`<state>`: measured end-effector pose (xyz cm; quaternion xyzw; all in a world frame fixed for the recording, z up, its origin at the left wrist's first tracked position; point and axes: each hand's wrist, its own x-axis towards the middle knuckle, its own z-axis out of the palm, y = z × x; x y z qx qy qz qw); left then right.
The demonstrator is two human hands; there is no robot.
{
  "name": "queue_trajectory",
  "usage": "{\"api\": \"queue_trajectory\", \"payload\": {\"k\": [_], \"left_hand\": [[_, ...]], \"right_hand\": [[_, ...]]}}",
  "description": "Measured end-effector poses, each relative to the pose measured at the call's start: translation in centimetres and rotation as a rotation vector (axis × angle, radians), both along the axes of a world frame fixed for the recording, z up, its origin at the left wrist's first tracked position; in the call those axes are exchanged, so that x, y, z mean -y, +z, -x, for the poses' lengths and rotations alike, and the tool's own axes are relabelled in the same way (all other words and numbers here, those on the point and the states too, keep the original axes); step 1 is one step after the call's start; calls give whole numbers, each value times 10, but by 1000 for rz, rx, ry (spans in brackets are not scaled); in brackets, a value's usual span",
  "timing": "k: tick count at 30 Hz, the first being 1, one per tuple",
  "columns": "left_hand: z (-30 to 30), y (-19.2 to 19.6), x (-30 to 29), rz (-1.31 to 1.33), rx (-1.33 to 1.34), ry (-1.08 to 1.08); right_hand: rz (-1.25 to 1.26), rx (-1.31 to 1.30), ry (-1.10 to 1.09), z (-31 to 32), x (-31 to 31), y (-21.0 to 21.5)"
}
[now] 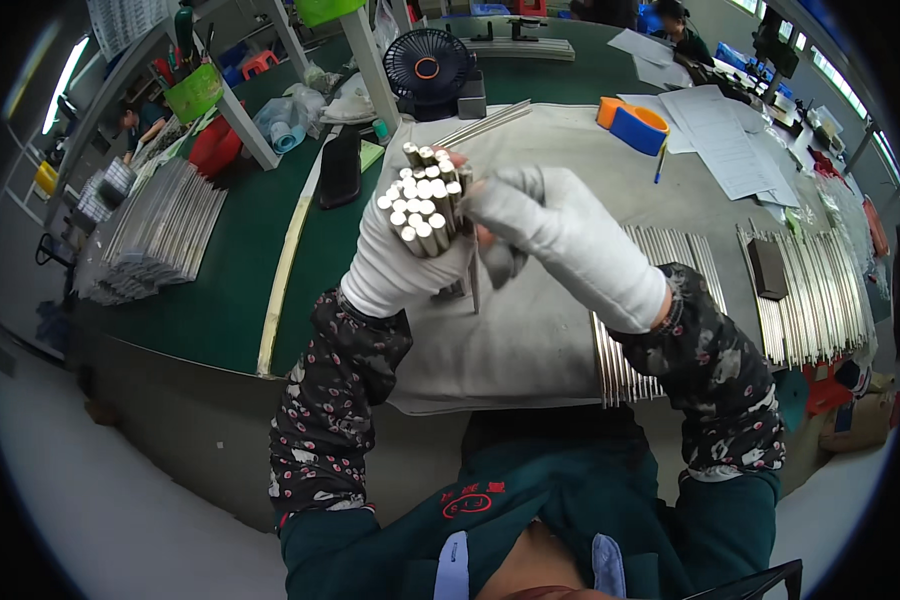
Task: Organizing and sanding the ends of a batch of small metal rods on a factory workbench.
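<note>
My left hand [402, 262], in a white glove, is wrapped around a bundle of shiny metal rods [419, 200]. The rods' round ends point up toward me, and their lengths are mostly hidden behind the hand. Close against the bundle's right side is my right hand [530, 215], gloved in white with grey fingertips. Its fingers are curled in and slightly blurred, so whatever they hold cannot be made out. Under both hands lies a pale grey cloth [530, 345] spread on the table.
Rows of metal rods [810, 300] lie at the right, a dark block [767, 268] on top. More rods [625, 365] lie by my right forearm. Around the back are a fan [427, 65], orange and blue tape rolls [637, 128], papers [715, 130], a phone [341, 168] and stacked rods [165, 225].
</note>
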<state>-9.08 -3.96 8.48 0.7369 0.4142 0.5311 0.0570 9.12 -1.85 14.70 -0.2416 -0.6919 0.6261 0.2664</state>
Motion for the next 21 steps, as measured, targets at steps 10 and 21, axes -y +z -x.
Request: {"api": "queue_trajectory", "payload": {"k": [10, 21], "left_hand": [[23, -16, -31, 65, -151, -31], [16, -44, -29, 242, -253, 113]], "right_hand": [[-338, -330, -200, 67, -35, -41], [-647, -525, -241, 71, -36, -47]]}}
